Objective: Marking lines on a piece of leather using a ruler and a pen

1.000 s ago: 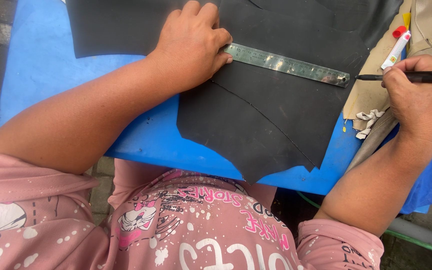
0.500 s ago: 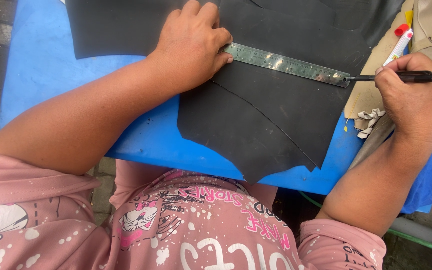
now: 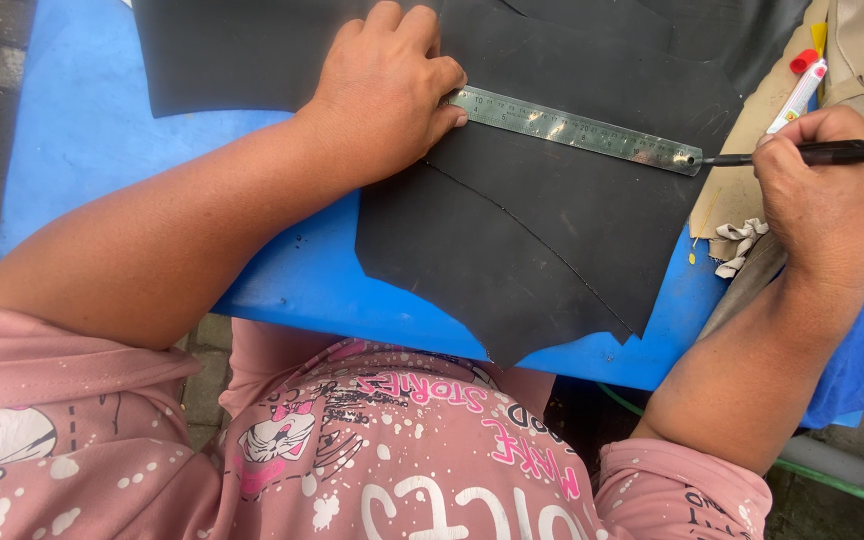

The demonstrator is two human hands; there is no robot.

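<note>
Black sheet [image 3: 552, 230] lies flat on the blue table [image 3: 82, 150]; looks thin, floppy, prob. slick, so press it flat, don't pinch. Steel ruler [image 3: 572, 130] lies across the sheet: stiff, light. Left hand [image 3: 387, 95] presses the ruler's left end, palm down. Right hand [image 3: 827, 185], right of the sheet, is closed round a black pen [image 3: 802, 155], tip at the ruler's right end.

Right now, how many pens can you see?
2. A black pen is in the right hand, its tip at the end of the ruler. A white pen with a red cap lies at the top right. Others may be hidden.
</note>
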